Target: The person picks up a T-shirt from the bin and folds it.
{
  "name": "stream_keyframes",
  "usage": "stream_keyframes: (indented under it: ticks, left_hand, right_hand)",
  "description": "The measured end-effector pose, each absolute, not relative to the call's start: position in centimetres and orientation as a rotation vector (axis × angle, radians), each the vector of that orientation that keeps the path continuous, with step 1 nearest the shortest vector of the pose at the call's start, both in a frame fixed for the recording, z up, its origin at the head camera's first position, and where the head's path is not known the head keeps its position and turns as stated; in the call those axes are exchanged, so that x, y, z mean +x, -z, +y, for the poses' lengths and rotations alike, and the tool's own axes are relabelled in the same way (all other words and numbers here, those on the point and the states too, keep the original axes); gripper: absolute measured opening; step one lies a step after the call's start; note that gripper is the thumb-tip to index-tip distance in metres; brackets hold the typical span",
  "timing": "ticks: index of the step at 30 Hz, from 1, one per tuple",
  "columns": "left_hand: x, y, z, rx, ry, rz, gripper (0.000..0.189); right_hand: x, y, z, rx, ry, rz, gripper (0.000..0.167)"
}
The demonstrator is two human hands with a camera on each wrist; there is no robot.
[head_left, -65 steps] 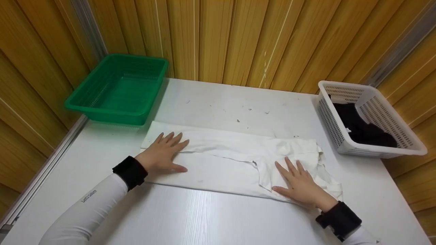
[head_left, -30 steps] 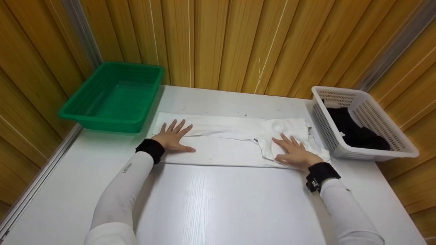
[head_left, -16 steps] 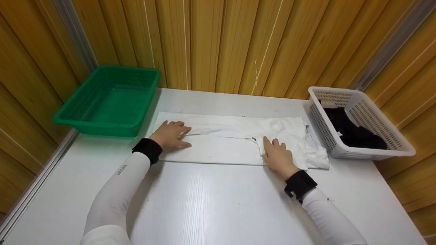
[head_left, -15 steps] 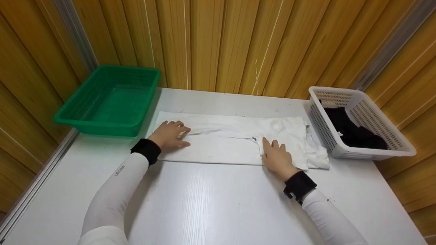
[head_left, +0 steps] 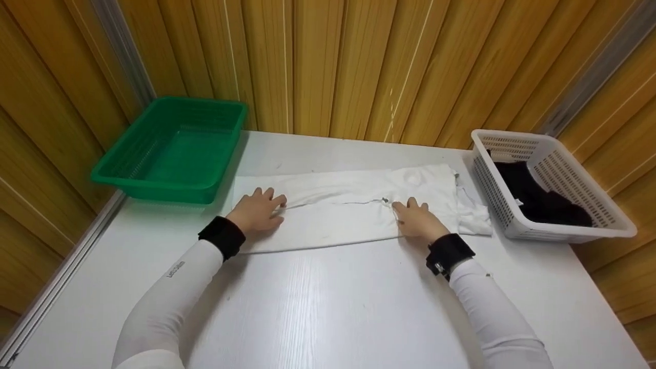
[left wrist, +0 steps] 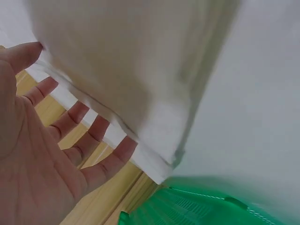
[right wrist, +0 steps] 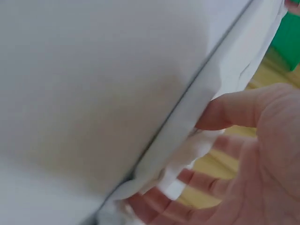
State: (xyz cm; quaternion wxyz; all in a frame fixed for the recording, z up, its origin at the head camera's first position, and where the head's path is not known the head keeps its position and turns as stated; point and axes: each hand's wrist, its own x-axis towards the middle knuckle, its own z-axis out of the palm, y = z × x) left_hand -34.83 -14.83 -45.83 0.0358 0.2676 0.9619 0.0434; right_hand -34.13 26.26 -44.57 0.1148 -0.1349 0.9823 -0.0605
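Note:
A white garment [head_left: 328,220] lies folded into a long strip across the table, its right end rumpled and its front edge slanting up to the right. My left hand [head_left: 256,211] rests on its left end with bent, parted fingers. In the left wrist view, the fingertips [left wrist: 125,147] touch the cloth near a folded edge, the thumb set apart from them. Toward the right end, my right hand [head_left: 417,220] pinches the garment. The right wrist view has the thumb [right wrist: 225,112] against a gathered fold and the fingers curled at the bunched cloth, their tips partly hidden.
A green basket [head_left: 169,189] stands at the back left of the white table [head_left: 307,307]. At the right is a white basket [head_left: 569,230] holding black cloth [head_left: 548,202]. Wood-patterned panels [head_left: 318,66] rise behind the table.
From lying flat and spread, both hands have bent their fingers. The right hand has come inward and gathered cloth. The garment's right end has shifted away from the person, tilting its front edge.

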Motion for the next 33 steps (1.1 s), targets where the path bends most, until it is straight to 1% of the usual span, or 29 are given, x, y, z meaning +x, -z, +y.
stream_keyframes:
  ticks: [3, 6, 9, 13, 15, 19, 21, 25, 27, 30, 33]
  left_hand:
    - [-34.1, 45.3, -14.4, 0.811, -0.136, 2.889, 0.044]
    - [-33.6, 45.1, -13.8, 0.833, -0.186, 2.794, 0.053]
    - [-33.5, 45.4, -13.6, 0.890, -0.239, 2.726, 0.062]
    - [-33.6, 45.9, -14.1, 0.865, -0.294, 2.666, 0.074]
    - [-33.6, 46.0, -14.5, 0.806, -0.319, 2.640, 0.078]
    - [-32.7, 45.4, -14.0, 0.744, -0.309, 2.623, 0.083]
    - [-31.8, 44.8, -13.1, 0.759, -0.255, 2.629, 0.082]
    - [-29.6, 43.3, -10.7, 0.852, -0.115, 2.632, 0.073]
    - [-29.3, 43.2, -9.9, 0.961, -0.058, 2.639, 0.069]
    - [-30.3, 44.0, -9.5, 1.129, -0.011, 2.643, 0.076]
    - [-32.0, 45.3, -9.8, 1.223, -0.014, 2.618, 0.091]
  right_hand:
    - [-36.3, 44.9, 27.2, -0.471, 0.209, 2.896, 0.054]
    - [-37.8, 45.4, 28.2, -0.456, 0.202, 2.908, 0.056]
    - [-38.7, 45.6, 28.3, -0.340, 0.138, 2.925, 0.056]
    - [-38.8, 45.4, 26.0, -0.203, 0.140, 2.948, 0.056]
    - [-38.7, 45.4, 24.4, -0.188, 0.193, 2.925, 0.062]
    - [-38.7, 45.7, 22.1, -0.197, 0.258, 2.862, 0.081]
    - [-39.0, 46.1, 21.6, -0.244, 0.250, 2.872, 0.084]
    - [-40.1, 46.9, 21.5, -0.404, 0.234, 2.888, 0.082]
    - [-40.4, 46.9, 21.3, -0.431, 0.171, 2.907, 0.079]
    - [-40.2, 46.3, 20.0, -0.364, 0.086, 2.952, 0.077]
    - [-39.7, 45.8, 18.2, -0.287, 0.150, 2.917, 0.078]
